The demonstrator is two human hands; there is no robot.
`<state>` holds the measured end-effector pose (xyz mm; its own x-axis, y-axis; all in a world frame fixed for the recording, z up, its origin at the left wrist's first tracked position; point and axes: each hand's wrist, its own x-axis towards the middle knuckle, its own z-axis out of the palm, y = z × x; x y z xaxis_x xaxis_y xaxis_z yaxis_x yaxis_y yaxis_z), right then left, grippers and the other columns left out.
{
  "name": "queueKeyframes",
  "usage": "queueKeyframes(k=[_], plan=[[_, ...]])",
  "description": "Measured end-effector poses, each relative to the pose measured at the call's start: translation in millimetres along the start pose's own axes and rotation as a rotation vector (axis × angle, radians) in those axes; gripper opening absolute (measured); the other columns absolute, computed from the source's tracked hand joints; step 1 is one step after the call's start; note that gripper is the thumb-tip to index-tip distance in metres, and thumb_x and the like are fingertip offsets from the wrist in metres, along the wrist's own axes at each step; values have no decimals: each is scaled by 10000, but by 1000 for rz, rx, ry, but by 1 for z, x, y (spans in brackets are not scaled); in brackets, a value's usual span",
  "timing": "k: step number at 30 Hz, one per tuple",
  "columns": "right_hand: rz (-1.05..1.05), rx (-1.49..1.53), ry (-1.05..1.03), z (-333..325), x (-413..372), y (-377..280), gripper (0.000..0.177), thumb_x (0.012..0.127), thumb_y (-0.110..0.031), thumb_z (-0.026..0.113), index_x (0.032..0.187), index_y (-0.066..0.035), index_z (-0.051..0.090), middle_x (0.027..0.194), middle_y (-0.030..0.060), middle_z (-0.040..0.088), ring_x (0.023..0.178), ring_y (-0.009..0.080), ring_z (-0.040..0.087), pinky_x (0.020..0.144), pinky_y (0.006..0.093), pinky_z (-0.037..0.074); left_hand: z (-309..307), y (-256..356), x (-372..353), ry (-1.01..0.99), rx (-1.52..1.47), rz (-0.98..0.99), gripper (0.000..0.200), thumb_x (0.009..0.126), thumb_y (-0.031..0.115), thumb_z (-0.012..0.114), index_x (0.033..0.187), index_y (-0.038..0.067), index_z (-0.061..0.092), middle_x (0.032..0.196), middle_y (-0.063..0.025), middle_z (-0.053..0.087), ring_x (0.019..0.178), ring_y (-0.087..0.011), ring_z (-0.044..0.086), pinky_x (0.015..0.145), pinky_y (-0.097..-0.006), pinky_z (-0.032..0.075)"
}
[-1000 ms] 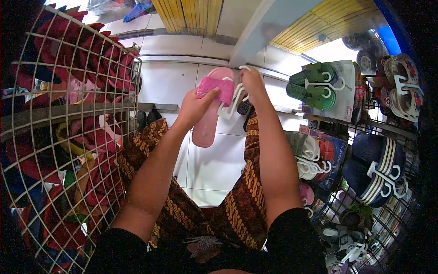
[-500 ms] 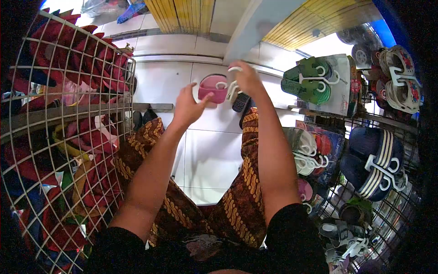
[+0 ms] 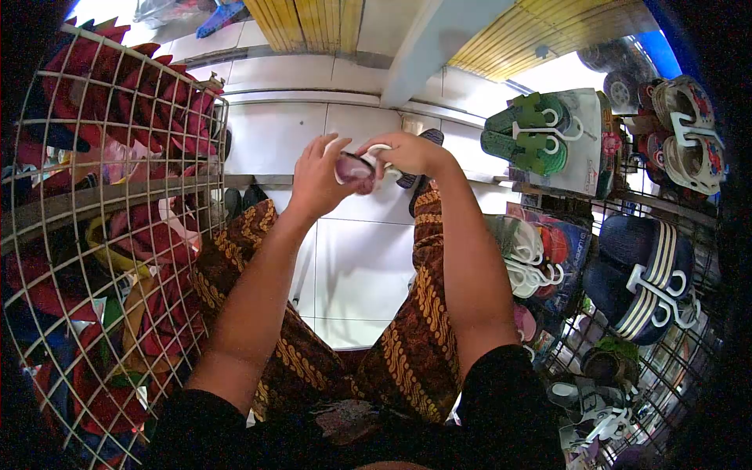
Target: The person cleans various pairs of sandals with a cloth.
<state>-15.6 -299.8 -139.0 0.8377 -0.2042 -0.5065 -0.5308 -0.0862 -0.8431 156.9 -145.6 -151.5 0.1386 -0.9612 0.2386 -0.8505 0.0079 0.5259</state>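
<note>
A small pink sandal (image 3: pixel 356 172), blurred by motion, is between my two hands over the white tiled floor. My left hand (image 3: pixel 316 182) grips it from the left, thumb along its near side. On the other side, my right hand (image 3: pixel 409 152) has its fingers closed around a white plastic shoe hanger (image 3: pixel 379 148) at the sandal's upper edge. The fingertips of both hands come close together there, and part of the hanger is hidden behind them.
A wire rack (image 3: pixel 129 196) filled with dark red items stands on the left. On the right, a black grid rack carries green sandals (image 3: pixel 536 133), navy striped slides (image 3: pixel 638 278) and more footwear on white hangers. My knees in patterned brown trousers (image 3: pixel 415 313) frame the tiles below.
My left hand has closed on the pink sandal, which was beside its open fingers before. My right hand has come lower and nearer to the left one, and the sandal has turned.
</note>
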Motion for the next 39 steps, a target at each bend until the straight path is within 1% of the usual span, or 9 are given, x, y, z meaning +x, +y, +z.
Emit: queueKeyframes(k=[3, 7, 10, 13, 17, 26, 31, 35, 39], plan=[[12, 120, 6, 1, -10, -20, 361, 964, -186, 528, 1297, -58, 582, 853, 49, 701, 879, 124, 640, 845, 265, 459, -27, 19, 11, -421, -361, -462, 682, 628, 387, 887, 1160, 83, 587, 1022, -151, 685, 932, -343, 668, 820, -417, 524], [32, 815, 122, -29, -24, 31, 397, 963, -298, 583, 1283, -65, 564, 1014, 78, 658, 932, 193, 630, 832, 362, 510, -23, 20, 10, -471, -296, -556, 627, 610, 459, 888, 972, 48, 584, 883, -160, 697, 830, -340, 690, 741, -413, 535], [550, 468, 870, -49, -23, 127, 378, 912, -324, 622, 1205, -88, 587, 1040, 85, 615, 878, 213, 615, 745, 373, 524, -21, 21, 7, -368, -371, -621, 646, 616, 502, 875, 949, 26, 594, 889, -177, 694, 823, -327, 694, 731, -420, 537], [873, 275, 838, -44, -17, 278, 368, 880, -378, 633, 1154, -134, 620, 1036, 86, 591, 831, 216, 599, 689, 377, 525, -21, 17, 4, -258, -341, -682, 626, 628, 452, 883, 950, -5, 602, 885, -175, 691, 791, -267, 695, 709, -397, 549], [655, 733, 651, -2, -4, 299, 542, 854, -478, 693, 1272, -146, 600, 1193, 137, 560, 1056, 309, 572, 746, 420, 542, -17, 9, 8, -180, -515, -794, 604, 630, 417, 891, 942, -14, 605, 873, -165, 687, 765, -222, 686, 684, -356, 554], [1144, 135, 923, 28, 130, 276, 1229, 730, -418, 819, 1555, -285, -83, 1491, 272, 293, 1263, 418, 502, 1023, 501, 450, -28, -2, 43, -215, -422, -934, 613, 633, 435, 883, 930, -21, 602, 877, -179, 691, 778, -227, 697, 701, -359, 561], [1217, 259, 977, 24, 123, 259, 1018, 799, -214, 687, 1545, -192, -6, 1385, 363, 418, 1219, 456, 536, 1024, 457, 451, -27, -15, 52, -247, -501, -960, 641, 631, 443, 881, 962, -29, 599, 887, -178, 690, 780, -231, 695, 707, -359, 566], [1227, 157, 1027, -2, 104, 271, 583, 839, -233, 621, 1344, -23, 422, 1154, 284, 622, 1039, 402, 656, 846, 479, 540, -37, -15, 61, -228, -633, -890, 648, 619, 434, 888, 967, -28, 597, 909, -177, 688, 803, -232, 691, 712, -361, 563], [825, 583, 386, -34, 67, 251, 399, 904, -252, 557, 1193, 23, 560, 969, 207, 672, 691, 349, 683, 586, 493, 570, -44, -19, 61, -168, -574, -832, 646, 616, 433, 879, 976, -26, 602, 932, -174, 691, 830, -244, 694, 740, -368, 555]])
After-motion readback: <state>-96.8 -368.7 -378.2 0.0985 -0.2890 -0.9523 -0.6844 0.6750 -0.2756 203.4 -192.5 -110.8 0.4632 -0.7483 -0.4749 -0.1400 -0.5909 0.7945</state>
